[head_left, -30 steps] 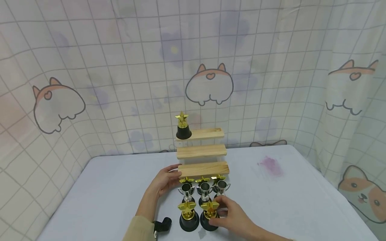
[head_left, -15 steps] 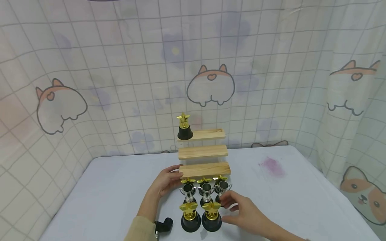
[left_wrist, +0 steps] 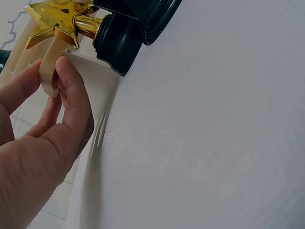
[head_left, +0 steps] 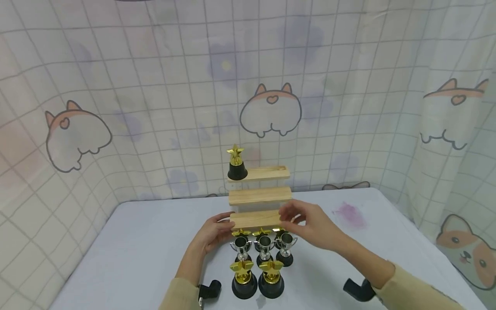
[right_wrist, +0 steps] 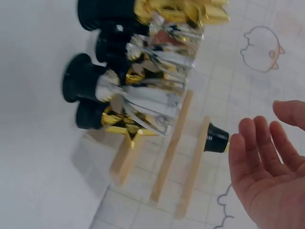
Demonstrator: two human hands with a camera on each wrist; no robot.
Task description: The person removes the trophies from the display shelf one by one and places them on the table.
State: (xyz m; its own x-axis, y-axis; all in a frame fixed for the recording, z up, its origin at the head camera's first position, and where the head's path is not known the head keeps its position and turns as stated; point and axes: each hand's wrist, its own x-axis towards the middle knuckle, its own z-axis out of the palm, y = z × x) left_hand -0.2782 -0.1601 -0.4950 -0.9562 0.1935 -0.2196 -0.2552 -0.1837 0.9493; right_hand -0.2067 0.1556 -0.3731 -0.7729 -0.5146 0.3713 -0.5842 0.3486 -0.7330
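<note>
A wooden three-step rack stands mid-table, and my left hand pinches the left end of its lowest shelf. In the left wrist view, thumb and fingers grip that shelf end beside a gold star trophy. My right hand overlaps the lowest shelf's right end in the head view. The right wrist view shows this hand with nothing in it, fingers loosely bent. One gold star trophy on a black base stands at the top shelf's left end.
Before the rack, star trophies partly hide behind a row of silver cups. In front of the cups stand two star trophies, left and right. A patterned curtain hangs behind the white table.
My right hand has let go of the front right star trophy and moved away from me to the lowest shelf's right end. The left hand has stayed on the shelf.
</note>
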